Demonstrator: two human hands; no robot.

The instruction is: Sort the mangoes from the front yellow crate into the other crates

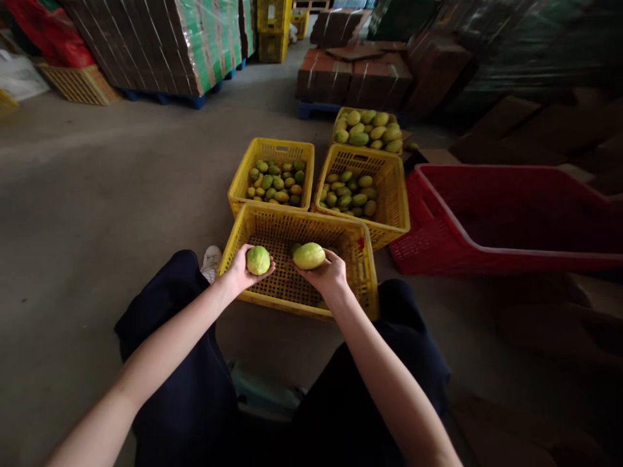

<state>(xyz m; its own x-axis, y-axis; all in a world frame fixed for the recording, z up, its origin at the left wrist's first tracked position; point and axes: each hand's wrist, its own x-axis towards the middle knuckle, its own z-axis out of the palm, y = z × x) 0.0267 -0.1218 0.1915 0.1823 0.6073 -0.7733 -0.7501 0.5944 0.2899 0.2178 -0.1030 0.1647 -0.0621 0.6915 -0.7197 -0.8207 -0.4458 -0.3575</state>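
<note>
A round green mango [257,260] is cupped in the left hand [242,269]; an oblong mango [308,255] is gripped by the right hand [327,274]. Both are held at frame centre, above the near yellow crate [296,224]. Light, even finger pressure is judged advisable to avoid bruising.

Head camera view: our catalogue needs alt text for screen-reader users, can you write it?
A seated person holds a green fruit in each hand, left hand and right hand, over a nearly empty yellow crate. Beyond it stand three yellow crates of green-yellow fruit, with a red crate to the right on a warehouse floor.
</note>
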